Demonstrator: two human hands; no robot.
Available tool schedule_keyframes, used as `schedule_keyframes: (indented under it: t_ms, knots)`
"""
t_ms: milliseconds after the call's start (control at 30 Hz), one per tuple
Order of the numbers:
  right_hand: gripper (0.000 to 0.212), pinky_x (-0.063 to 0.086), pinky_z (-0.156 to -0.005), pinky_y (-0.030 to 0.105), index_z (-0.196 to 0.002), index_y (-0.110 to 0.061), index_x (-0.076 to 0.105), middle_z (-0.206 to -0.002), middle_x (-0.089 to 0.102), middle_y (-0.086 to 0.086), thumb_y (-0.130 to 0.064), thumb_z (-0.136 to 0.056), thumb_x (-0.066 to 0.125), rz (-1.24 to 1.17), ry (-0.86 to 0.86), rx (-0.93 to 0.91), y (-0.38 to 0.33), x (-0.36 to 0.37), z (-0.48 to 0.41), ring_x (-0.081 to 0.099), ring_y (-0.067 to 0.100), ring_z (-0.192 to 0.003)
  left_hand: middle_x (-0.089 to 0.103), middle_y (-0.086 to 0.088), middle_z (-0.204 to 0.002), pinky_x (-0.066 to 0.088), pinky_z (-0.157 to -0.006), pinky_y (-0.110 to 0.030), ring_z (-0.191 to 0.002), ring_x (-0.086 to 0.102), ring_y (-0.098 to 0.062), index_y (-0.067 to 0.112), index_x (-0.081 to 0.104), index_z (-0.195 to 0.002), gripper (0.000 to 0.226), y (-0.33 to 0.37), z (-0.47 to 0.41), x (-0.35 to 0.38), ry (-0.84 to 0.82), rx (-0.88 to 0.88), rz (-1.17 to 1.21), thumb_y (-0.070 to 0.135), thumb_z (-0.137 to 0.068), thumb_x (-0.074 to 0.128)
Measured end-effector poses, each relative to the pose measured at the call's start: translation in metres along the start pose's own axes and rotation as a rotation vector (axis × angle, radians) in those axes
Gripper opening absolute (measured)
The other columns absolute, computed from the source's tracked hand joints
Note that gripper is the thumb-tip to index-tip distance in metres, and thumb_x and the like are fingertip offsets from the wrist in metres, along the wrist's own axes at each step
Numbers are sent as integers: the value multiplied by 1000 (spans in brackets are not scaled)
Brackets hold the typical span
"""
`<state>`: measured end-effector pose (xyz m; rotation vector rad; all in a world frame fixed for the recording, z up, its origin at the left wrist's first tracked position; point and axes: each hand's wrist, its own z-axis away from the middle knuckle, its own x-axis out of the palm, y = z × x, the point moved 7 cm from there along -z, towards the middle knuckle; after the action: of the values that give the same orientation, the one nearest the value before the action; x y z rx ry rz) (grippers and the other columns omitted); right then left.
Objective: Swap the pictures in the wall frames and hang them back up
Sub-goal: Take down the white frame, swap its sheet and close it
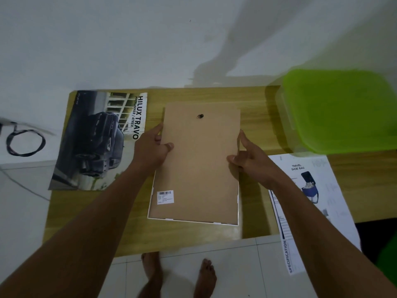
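poster (96,143): HILUX TRAVO | sheet (322,190): TRAVEL SHOE BAG, SPECIFICATION | board (199,164): barcode label (165,197)

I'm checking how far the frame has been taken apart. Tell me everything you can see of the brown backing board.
The backing board is a plain brown rectangle, seemingly fibreboard or card. It lies over the white frame on the wooden table. A small dark hanger sits near its far edge, and there is a white barcode sticker by its near left corner. The left hand grips its left edge with the thumb on top, and the right hand pinches its right edge.
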<state>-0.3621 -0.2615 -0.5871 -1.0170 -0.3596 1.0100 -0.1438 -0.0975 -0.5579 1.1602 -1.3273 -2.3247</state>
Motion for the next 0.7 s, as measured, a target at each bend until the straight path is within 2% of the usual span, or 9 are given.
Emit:
schedule_keyframes:
  t_ms: [33,67,133,200,267,367,467,567,700]
  knots:
    - [67,52,-69,15,-138,-50,31,-98,73,-7,-5,-97,59,13,39,1,2,2,1,69,1,-85,54,6,-105,41,-87,-22,-95,54,-10,17,39,-147,67,-1,0,0,-3,3,1,13,-87,70]
    - [57,52,-70,19,-135,-41,41,-100,72,-4,-5,-95,61,2,123,14,7,-1,-1,70,7,-89,56,5,-104,44,-88,-24,-95,57,-12,17,41,-146,67,-2,-1,0,-6,9,1,13,-86,70]
    - [36,55,-84,35,-118,-30,53,-107,68,4,-11,-91,69,-55,305,40,15,-8,0,67,22,-100,62,2,-103,50,-90,-31,-94,62,-16,15,48,-141,63,-6,-3,-1,-10,12,31,11,-83,73]
    - [29,52,-88,41,-109,-30,59,-102,67,10,-16,-88,72,-85,384,35,19,-9,2,66,25,-99,67,-3,-106,54,-87,-33,-92,64,-16,13,57,-132,56,-10,-5,-3,-2,-8,75,10,-80,76]
    - [30,54,-85,39,-114,-28,61,-98,70,12,-16,-88,71,-55,437,-12,14,-6,7,68,22,-97,67,-1,-106,52,-82,-25,-89,63,-12,14,60,-130,52,-10,-4,-3,-3,-8,92,9,-81,75]
    - [32,55,-81,32,-120,-24,61,-97,73,0,-13,-90,67,-5,484,-58,5,-1,13,69,13,-93,60,12,-92,44,-72,-13,-79,58,-3,17,57,-133,52,-5,-1,-4,18,19,84,8,-84,72]
    - [22,52,-80,29,-112,-18,61,-93,69,-5,-15,-91,68,-16,477,-4,7,-2,10,66,14,-93,56,17,-85,42,-79,-20,-87,60,-14,13,59,-132,49,-5,1,-6,41,12,98,9,-85,72]
    - [22,46,-76,25,-114,-13,61,-96,65,-5,-20,-94,66,-48,449,7,6,-4,7,61,12,-92,66,3,-99,48,-85,-26,-90,62,-13,15,53,-137,55,-9,2,-7,58,18,80,21,-86,72]
    - [20,48,-79,26,-119,-25,58,-104,68,-7,-24,-99,58,-104,436,-73,1,-4,9,62,8,-93,69,-2,-102,53,-93,-41,-91,66,-17,18,53,-138,57,-7,4,-10,43,41,-24,24,-85,72]
